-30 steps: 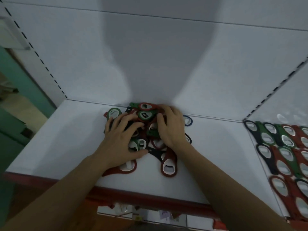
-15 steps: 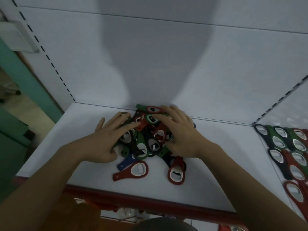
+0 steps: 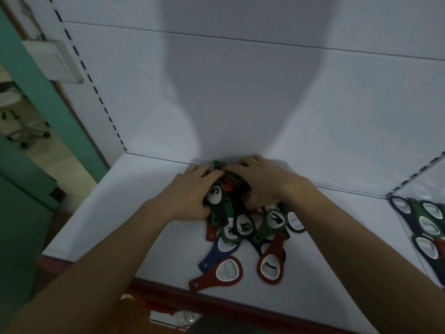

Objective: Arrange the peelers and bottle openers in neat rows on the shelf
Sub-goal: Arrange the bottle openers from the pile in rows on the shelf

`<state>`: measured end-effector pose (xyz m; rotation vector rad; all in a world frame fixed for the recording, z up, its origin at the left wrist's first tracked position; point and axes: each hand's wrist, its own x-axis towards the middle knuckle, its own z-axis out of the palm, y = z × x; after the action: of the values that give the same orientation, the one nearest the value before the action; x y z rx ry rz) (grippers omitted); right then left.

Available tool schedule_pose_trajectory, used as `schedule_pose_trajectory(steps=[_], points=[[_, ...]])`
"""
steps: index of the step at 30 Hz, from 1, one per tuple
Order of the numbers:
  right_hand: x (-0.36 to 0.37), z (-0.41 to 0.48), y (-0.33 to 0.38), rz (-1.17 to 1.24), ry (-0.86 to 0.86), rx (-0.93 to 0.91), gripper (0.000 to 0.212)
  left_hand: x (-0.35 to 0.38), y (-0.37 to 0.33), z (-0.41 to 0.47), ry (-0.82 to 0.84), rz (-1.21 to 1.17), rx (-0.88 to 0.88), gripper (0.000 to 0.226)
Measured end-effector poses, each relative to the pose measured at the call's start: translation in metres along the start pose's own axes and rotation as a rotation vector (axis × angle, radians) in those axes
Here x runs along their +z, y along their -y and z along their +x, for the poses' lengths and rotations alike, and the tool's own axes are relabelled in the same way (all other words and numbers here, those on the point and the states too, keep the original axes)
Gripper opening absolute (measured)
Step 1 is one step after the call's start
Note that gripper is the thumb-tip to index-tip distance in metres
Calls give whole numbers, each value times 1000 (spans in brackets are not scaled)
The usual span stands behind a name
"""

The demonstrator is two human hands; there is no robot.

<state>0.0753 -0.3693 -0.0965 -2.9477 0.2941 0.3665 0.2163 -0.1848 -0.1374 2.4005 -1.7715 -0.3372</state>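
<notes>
A heap of red, green, blue and black bottle openers (image 3: pixel 243 227) lies on the white shelf (image 3: pixel 115 227), pushed up against its back wall. My left hand (image 3: pixel 190 191) curls round the heap's left side, with a black opener with a white hole (image 3: pixel 215 196) between thumb and fingers. From the right, my right hand (image 3: pixel 260 182) lies over the top of the heap, its fingers curled over several openers. Loose at the front lie two red openers (image 3: pixel 216 276) (image 3: pixel 272 261) and a blue one (image 3: pixel 214 255).
On the neighbouring shelf section to the right, openers lie in neat rows (image 3: pixel 426 222) beyond a divider. The shelf has a red front edge (image 3: pixel 216 300). A green post (image 3: pixel 48 104) stands at the left, with floor beyond it.
Both hands have slid toward the back wall and closed in on the heap's far end. The openers at the front now lie uncovered.
</notes>
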Motion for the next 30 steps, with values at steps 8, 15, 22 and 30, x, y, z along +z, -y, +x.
schedule_pose_trajectory(steps=[8, 15, 22, 30], points=[[6, 1, -3, -22, -287, 0, 66, 17, -17, 7, -207, -251, -191, 82], [18, -8, -22, 9, -609, 44, 13, 10, -15, 7, -307, -429, -110, 86], [12, -25, -29, 364, -693, 131, 11, -1, -7, 6, -374, -713, -149, 103], [-3, -47, -9, 1249, -534, 93, 14, -17, -33, 5, -412, -1562, -282, 92]])
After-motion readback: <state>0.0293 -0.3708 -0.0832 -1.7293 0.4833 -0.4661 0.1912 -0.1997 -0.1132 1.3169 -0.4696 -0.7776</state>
